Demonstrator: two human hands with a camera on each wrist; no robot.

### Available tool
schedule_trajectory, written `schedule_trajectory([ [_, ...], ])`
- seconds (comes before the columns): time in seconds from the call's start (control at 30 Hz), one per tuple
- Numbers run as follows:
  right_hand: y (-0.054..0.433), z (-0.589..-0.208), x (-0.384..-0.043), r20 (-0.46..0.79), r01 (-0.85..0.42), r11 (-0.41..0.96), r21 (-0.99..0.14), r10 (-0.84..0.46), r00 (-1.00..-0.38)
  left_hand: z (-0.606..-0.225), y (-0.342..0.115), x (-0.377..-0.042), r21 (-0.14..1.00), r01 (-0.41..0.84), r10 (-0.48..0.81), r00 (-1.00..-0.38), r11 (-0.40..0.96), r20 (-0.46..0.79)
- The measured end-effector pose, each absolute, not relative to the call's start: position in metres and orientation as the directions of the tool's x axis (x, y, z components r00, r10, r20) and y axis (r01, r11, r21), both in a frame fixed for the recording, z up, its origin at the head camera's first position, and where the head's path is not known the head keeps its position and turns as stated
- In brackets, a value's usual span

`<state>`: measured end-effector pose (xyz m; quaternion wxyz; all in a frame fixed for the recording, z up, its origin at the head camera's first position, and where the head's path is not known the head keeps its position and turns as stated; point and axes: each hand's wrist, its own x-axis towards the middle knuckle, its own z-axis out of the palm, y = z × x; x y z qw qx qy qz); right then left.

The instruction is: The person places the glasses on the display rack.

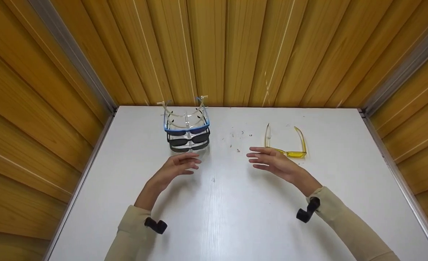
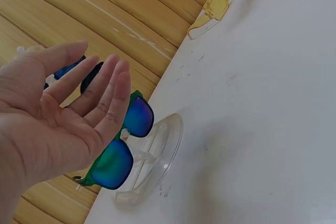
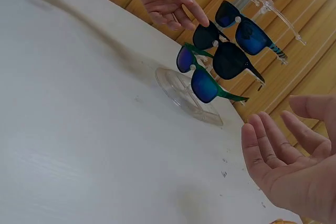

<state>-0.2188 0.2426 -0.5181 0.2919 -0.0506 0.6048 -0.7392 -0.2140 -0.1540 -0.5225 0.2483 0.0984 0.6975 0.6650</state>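
Observation:
A clear display stand (image 3: 178,95) carries three pairs of sunglasses one above another: a blue pair (image 3: 252,36) on top, a black pair (image 3: 230,60) in the middle and a green pair (image 3: 203,83) with mirrored lenses lowest. The stand's top arms hold nothing. Just in front of it my left hand (image 1: 175,166) hovers with loosely spread fingers, holding nothing. My right hand (image 1: 273,163), empty too, is held over the table with fingers extended. Close behind it lies a yellow pair of glasses (image 1: 296,154), temples unfolded and pointing to the back; the hand partly covers its frame in the head view.
The white table (image 1: 214,217) is bounded by wood-patterned panels (image 1: 206,54) at the back and sides. Small dark specks (image 1: 238,150) are scattered between the stand and the yellow glasses. Each sleeved wrist wears a black camera mount (image 1: 308,210).

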Motion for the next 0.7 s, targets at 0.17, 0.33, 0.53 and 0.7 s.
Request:
schedule_trajectory([
  [0.17,0.264,-0.525,-0.209,-0.276,0.387,-0.141,-0.911,-0.489,-0.828,-0.530,-0.135,-0.217,0.977,-0.183,0.518,-0.828,0.110,-0.213],
  [0.33,0.284,-0.531,-0.199,-0.305,0.412,-0.146,-0.899,-0.466,-0.831,-0.533,-0.114,-0.218,0.977,-0.191,0.546,-0.810,0.098,-0.213],
  [0.53,0.315,-0.539,-0.185,-0.342,0.451,-0.171,-0.876,-0.439,-0.831,-0.540,-0.088,-0.221,0.972,-0.213,0.584,-0.779,0.096,-0.229],
  [0.7,0.340,-0.544,-0.181,-0.360,0.450,-0.168,-0.877,-0.392,-0.847,-0.546,-0.069,-0.224,0.964,-0.249,0.601,-0.757,0.094,-0.255],
])
